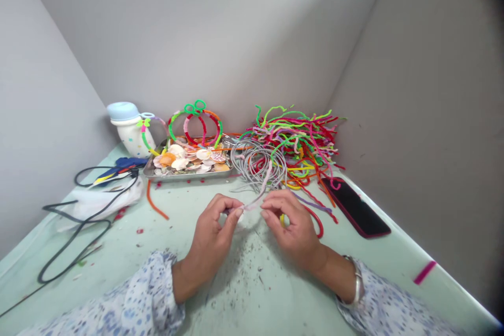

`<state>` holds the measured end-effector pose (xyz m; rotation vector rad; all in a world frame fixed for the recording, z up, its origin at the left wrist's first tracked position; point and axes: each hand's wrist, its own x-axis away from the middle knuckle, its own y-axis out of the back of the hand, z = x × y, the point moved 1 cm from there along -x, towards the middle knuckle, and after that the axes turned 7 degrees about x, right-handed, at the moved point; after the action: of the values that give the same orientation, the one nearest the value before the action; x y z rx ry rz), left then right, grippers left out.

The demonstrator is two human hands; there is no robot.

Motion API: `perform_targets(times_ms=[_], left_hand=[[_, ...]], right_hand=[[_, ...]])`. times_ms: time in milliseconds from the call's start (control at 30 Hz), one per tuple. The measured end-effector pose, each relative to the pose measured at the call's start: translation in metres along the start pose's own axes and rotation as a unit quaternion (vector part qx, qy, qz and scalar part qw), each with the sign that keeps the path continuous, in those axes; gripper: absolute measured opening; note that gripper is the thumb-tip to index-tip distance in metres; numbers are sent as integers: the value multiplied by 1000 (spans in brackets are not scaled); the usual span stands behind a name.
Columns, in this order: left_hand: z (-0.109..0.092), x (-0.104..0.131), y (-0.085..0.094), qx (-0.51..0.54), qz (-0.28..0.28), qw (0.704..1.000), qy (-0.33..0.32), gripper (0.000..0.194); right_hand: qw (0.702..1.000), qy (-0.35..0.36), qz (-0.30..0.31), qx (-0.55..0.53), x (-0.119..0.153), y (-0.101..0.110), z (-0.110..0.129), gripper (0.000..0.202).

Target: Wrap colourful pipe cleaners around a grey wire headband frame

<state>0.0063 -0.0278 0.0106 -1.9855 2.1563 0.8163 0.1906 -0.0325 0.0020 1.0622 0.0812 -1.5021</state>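
Edges: the table has its right edge well to the right of the right hand, running diagonally toward the wearer. The phone lies near that edge, beyond and to the right of the right hand; a pink strip lies nearer the wearer, also by the edge. Grey walls rise beyond the table and at both sides.

Room for movement: a speckled stretch of table extends from below the fingertips toward the wearer, between the forearms. A further stretch lies left of the left hand, as far as the cable and the bag. Beyond the hands, room is limited: the coil sits just past the fingertips, the shell tray past the left hand, and the stem pile past the right. A red stem curves close beside the right hand.

Workpiece: the pale strand is at the fingertips, between the hands. Its long axis starts at the left fingertips, runs rightward, then bends up and away over the near side of the coil.

Hand state: the left thumb and index finger pinch the strand's near end. The right thumb and fingers are narrowly spaced beside it; whether they grip it cannot be determined.
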Motion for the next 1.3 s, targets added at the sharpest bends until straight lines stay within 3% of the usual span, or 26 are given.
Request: perform_targets(times_ms=[100,267,633,967,1100,1167,1300], left_hand=[[1,0,0,6,-1,1000,-1,11],[0,0,-1,12,-4,1000,3,10],[-1,-2,1,13,-13,1000,16,10],[-2,-1,0,-5,10,1000,18,12],[-3,-1,-1,-10,25,1000,9,12],[-3,-1,-1,-16,36,999,6,13],[-2,1,-2,-21,64,998,-1,15]], right_hand=[[998,2,61,-5,-2,-3,0,19],[996,6,93,2,-1,-8,-1,25],[992,49,73,91,3,-2,2,16],[995,18,89,43,0,-1,1,21],[987,-58,146,-28,-5,0,-1,25],[973,-113,180,-90,-8,1,-3,29],[932,-225,188,-214,-12,1,-7,30]])
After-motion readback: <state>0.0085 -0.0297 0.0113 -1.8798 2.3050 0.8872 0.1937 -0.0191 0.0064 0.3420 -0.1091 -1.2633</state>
